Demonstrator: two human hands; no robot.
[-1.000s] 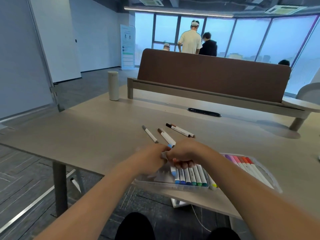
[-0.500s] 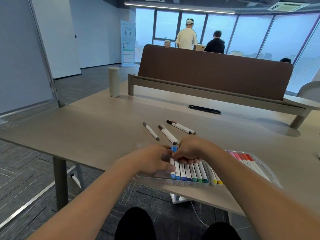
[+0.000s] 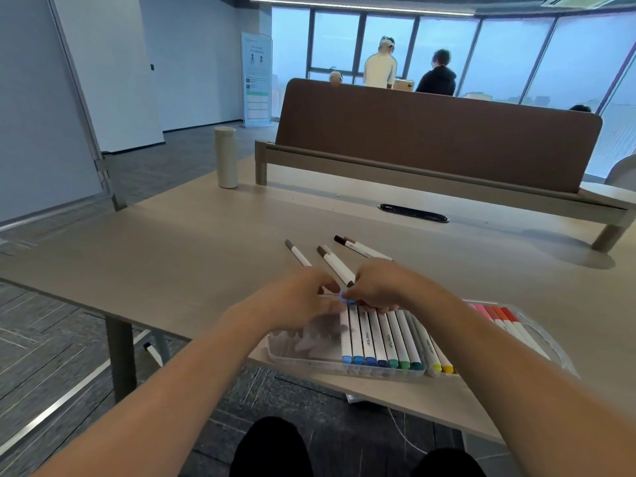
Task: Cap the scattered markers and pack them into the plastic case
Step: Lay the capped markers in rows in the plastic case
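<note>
A clear plastic case point(image 3: 292, 352) lies at the table's near edge. It holds a row of white markers with blue, green and yellow ends point(image 3: 382, 342). My left hand point(image 3: 297, 301) and my right hand point(image 3: 382, 287) meet over the far end of that row. Both pinch the light-blue marker point(image 3: 344, 297), the leftmost in the row, at its blue cap. Beyond my hands on the table lie a grey-capped marker point(image 3: 297, 253), a brown-capped marker point(image 3: 336, 266) and two dark-capped markers point(image 3: 361, 247) side by side. Red and pink markers point(image 3: 506, 321) sit in the case's right half.
A pale cylindrical bottle point(image 3: 226, 156) stands at the table's far left. A brown divider panel point(image 3: 430, 139) runs along the back, and a black cable slot point(image 3: 413, 212) sits in front of it. People stand by the windows behind it.
My hands came down from just above the case to the far end of the marker row. The light-blue marker now lies in the row as its leftmost one.
</note>
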